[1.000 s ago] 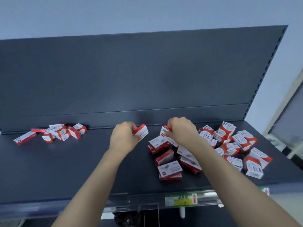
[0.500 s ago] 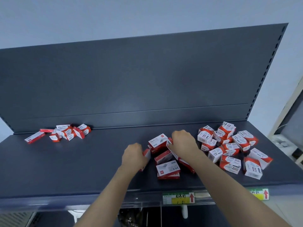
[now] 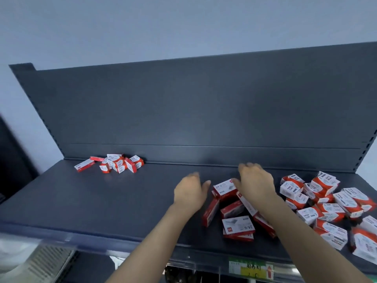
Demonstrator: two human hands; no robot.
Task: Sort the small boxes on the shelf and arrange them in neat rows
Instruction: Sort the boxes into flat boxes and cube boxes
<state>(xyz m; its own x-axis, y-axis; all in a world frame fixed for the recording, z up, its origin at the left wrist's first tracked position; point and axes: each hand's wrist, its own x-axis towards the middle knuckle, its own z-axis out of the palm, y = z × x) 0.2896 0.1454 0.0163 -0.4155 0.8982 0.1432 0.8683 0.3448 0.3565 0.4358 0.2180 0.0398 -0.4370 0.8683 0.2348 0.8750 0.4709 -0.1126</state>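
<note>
Small red-and-white boxes lie in three loose groups on the dark grey shelf (image 3: 102, 201). A middle cluster of flat staple boxes (image 3: 237, 223) sits just in front of my hands. My left hand (image 3: 190, 190) hovers open to the left of it, above a red box standing on its edge (image 3: 210, 212). My right hand (image 3: 255, 183) is open above the cluster's far side, fingers spread and blurred, next to the top staple box (image 3: 224, 187). A pile of paper-clip boxes (image 3: 326, 203) fills the right. A small heap of boxes (image 3: 116, 163) rests at the back left.
The shelf's upright back panel (image 3: 204, 111) rises behind the boxes. A price-label strip with a yellow-green tag (image 3: 251, 268) runs along the front edge. Bare shelf surface stretches between the back-left heap and the middle cluster.
Both hands let go of the boxes they held and opened. A red box now stands on edge left of the cluster. The view has swung left.
</note>
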